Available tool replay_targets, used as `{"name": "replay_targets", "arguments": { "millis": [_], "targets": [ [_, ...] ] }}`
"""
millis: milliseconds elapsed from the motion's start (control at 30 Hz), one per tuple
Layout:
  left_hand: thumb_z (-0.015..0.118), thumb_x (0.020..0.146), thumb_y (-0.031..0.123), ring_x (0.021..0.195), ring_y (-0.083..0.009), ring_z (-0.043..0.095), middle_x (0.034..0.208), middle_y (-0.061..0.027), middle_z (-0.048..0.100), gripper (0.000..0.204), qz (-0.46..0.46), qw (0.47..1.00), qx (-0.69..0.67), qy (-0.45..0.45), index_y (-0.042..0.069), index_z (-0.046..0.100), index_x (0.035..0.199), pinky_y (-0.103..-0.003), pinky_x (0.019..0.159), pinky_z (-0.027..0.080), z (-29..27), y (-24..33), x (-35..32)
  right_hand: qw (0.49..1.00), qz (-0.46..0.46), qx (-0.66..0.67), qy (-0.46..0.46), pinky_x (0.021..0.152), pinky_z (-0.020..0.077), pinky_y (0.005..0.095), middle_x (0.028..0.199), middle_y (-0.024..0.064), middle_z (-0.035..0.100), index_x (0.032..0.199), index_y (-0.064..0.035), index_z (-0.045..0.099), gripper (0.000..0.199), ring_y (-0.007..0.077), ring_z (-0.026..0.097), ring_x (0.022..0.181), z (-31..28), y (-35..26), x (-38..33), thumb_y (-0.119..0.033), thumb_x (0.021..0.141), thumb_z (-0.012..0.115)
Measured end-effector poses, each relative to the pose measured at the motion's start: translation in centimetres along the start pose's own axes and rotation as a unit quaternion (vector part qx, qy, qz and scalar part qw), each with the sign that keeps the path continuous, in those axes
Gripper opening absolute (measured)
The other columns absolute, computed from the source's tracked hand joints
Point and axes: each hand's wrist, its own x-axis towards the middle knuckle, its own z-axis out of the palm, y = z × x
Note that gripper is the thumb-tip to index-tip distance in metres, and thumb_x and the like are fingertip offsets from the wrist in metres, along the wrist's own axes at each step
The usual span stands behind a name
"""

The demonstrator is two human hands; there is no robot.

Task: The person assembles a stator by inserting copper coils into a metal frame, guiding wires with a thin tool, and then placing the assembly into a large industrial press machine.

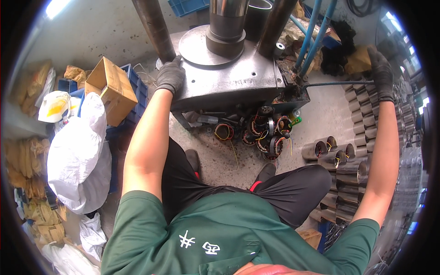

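My left hand (171, 75), in a dark grey glove, rests on the left edge of a steel press table (220, 85), just beside a dark upright column (155, 30). Its fingers lie stretched out and it holds nothing I can see. At the right, my gloved right hand (382, 75) is at the outer end of a thin metal lever rod (339, 84). The fingers reach upward past the rod, and the rod's end meets the palm side. On the table, a round steel plate (195, 46) lies beneath the press's thick cylindrical ram (225, 34).
Several wound motor stators (270, 137) with coloured wires stand on the floor below the press. Rows of metal cylinders (339, 160) line the right side. To the left are a cardboard box (112, 94), blue crates and a white sack (80, 160). Blue pipes (314, 41) rise behind.
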Motion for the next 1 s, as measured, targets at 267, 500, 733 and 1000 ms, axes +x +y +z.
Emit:
{"name": "replay_targets", "arguments": {
  "millis": [267,500,733,1000],
  "targets": [
    [0.050,0.095,0.030,0.131,-0.0377,0.059,0.140,-0.0256,0.060,0.059,-0.032,0.994,0.052,-0.088,0.020,0.046,0.154,-0.048,0.113,0.043,-1.2,2.0,1.1,0.997,0.046,-0.040,-0.054,0.096,0.0498,0.0462,0.111,0.0220,0.071,0.120,-0.0113,0.071,0.070,0.0377,0.067,0.107,-0.6,-1.0,-0.2,-0.073,0.093,0.052],
    [0.051,0.094,0.026,0.130,-0.0398,0.058,0.141,-0.0268,0.058,0.056,-0.006,0.990,0.046,-0.131,0.015,0.052,0.148,-0.046,0.113,0.042,-1.7,1.4,1.5,0.996,0.056,-0.025,-0.060,0.095,0.0504,0.0448,0.106,0.0205,0.071,0.117,-0.0102,0.073,0.067,0.0350,0.068,0.100,-0.9,-2.0,-0.4,-0.071,0.092,0.057],
    [0.056,0.096,0.030,0.122,-0.0348,0.064,0.131,-0.0229,0.066,0.048,0.041,0.993,-0.023,-0.105,0.023,0.061,0.143,-0.041,0.108,0.046,-1.2,1.0,-2.9,0.998,0.031,-0.014,-0.052,0.093,0.0508,0.0436,0.102,0.0213,0.070,0.115,-0.0064,0.072,0.062,0.0356,0.068,0.097,-0.4,-0.7,-0.1,-0.064,0.096,0.058],
    [0.066,0.094,0.044,0.147,-0.0435,0.035,0.156,-0.0259,0.041,0.062,0.239,0.969,0.039,-0.051,0.016,0.054,0.148,-0.054,0.122,0.027,1.8,3.2,-8.6,1.000,-0.001,-0.019,-0.007,0.092,0.0516,0.0434,0.100,0.0210,0.071,0.112,-0.0052,0.072,0.060,0.0361,0.069,0.096,-0.1,-1.4,-0.6,-0.061,0.097,0.058]
  ]
}}
